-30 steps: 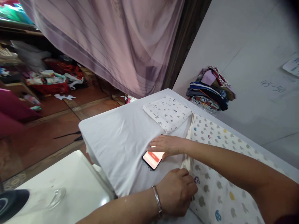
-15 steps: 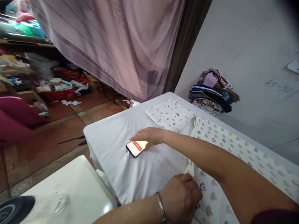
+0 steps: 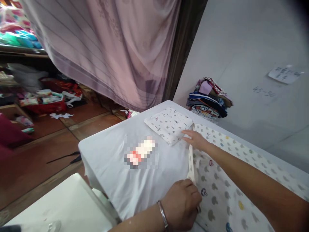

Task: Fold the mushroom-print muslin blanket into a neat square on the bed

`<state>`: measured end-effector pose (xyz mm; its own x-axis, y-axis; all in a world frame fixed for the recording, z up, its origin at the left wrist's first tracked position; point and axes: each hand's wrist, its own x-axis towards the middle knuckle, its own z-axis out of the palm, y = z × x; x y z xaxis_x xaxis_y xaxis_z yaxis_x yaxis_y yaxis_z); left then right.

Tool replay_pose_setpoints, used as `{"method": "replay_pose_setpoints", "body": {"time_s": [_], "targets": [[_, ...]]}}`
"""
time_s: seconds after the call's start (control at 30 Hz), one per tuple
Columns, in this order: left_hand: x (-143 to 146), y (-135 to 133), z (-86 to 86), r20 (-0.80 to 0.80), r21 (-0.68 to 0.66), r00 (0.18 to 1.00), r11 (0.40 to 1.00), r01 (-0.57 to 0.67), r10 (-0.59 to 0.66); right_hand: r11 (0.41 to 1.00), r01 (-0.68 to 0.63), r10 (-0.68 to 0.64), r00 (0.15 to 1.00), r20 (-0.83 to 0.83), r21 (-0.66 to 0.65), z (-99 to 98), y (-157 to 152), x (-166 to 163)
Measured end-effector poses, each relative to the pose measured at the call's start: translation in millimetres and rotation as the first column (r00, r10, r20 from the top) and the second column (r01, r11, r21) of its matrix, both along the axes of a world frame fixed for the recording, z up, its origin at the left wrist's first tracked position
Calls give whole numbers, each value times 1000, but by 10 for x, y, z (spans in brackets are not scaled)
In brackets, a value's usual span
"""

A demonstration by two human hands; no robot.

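Observation:
My left hand [image 3: 182, 203], with a silver bracelet at the wrist, is closed on the near part of the edge of a patterned cloth [image 3: 214, 193]. This cloth is white with grey, red, blue and yellow motifs, and its folded edge runs away from me. At the far end of that edge is my right hand [image 3: 196, 140], its fingers stretched out and apart over the cloth's corner. Just beyond those fingertips lies a folded white cloth [image 3: 166, 124] with small dark prints. A phone [image 3: 141, 153], blurred out in the picture, rests on the white table cover [image 3: 106, 151].
A stack of folded clothes [image 3: 209, 98] sits against the wall at the table's far right. A pink curtain [image 3: 130, 54] hangs behind the table. At lower left stands a white surface [image 3: 62, 206] with a clear object on it. A red basket [image 3: 45, 103] is on the tiled floor.
My right hand has left the phone and moved right to the patterned cloth's far corner. My left hand keeps hold of the cloth edge. The view has shifted slightly right.

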<state>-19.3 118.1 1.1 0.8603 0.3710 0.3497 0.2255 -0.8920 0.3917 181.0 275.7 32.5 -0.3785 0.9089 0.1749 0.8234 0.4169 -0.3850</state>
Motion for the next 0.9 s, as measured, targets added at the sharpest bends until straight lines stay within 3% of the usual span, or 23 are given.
{"method": "replay_pose_setpoints", "body": {"time_s": [0.1,0.23,0.43,0.53,0.63,0.73,0.83,0.9], "targets": [[9,15,-24,2,6,1000,1000,-3,3,942,327,-333,940,-78,-78,-98,-132,431],[56,64,-102,1,62,999,998,32,-32,827,512,-540,838,-75,-231,-161,-245,630],[159,118,-340,74,187,997,982,2,-16,743,591,-629,777,-27,-314,-177,-44,518],[164,152,-370,109,226,994,974,-1,-24,690,617,-665,747,4,-378,-221,152,451],[85,207,-248,174,167,985,985,-39,10,650,623,-685,728,19,-436,-289,334,384],[-78,266,-19,250,-13,953,984,-175,173,619,613,-706,708,-7,-491,-357,459,302],[-229,312,162,263,-149,891,928,-342,370,629,566,-711,697,-99,-533,-380,496,239],[-277,332,208,230,-187,870,897,-400,436,661,519,-694,697,-180,-542,-351,454,229]]}}
